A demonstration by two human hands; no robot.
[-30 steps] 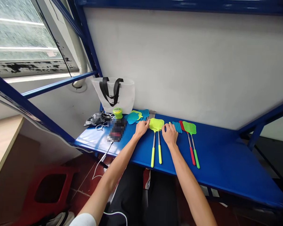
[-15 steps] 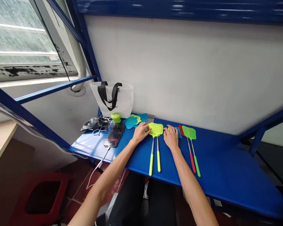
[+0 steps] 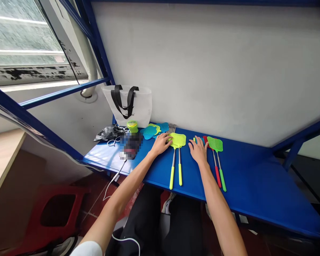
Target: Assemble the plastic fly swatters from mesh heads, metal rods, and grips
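Two yellow-green fly swatters (image 3: pixel 177 139) lie side by side on the blue tabletop, their mesh heads overlapping and their handles towards me. My left hand (image 3: pixel 161 143) has its fingers and thumb closed at the left edge of these heads. My right hand (image 3: pixel 198 150) is open, fingers spread, over the tips of some blue and yellow pieces that it partly hides. Just right of it lie a red fly swatter (image 3: pixel 217 174) and a green fly swatter (image 3: pixel 215 143), the green head over the red one.
Behind my left hand are blue swatter heads (image 3: pixel 149 132) and metal rods (image 3: pixel 171 128). Further left stand a green tub (image 3: pixel 132 126) and a white bag (image 3: pixel 142 103), near scissors (image 3: pixel 111 142), a black plastic bag (image 3: pixel 106 133) and a blurred phone with a cable. A wall rises behind.
My right hand has shifted right, away from the yellow-green swatters, and its fingers have spread. My left hand stays at their edge. The view has tilted down a little.
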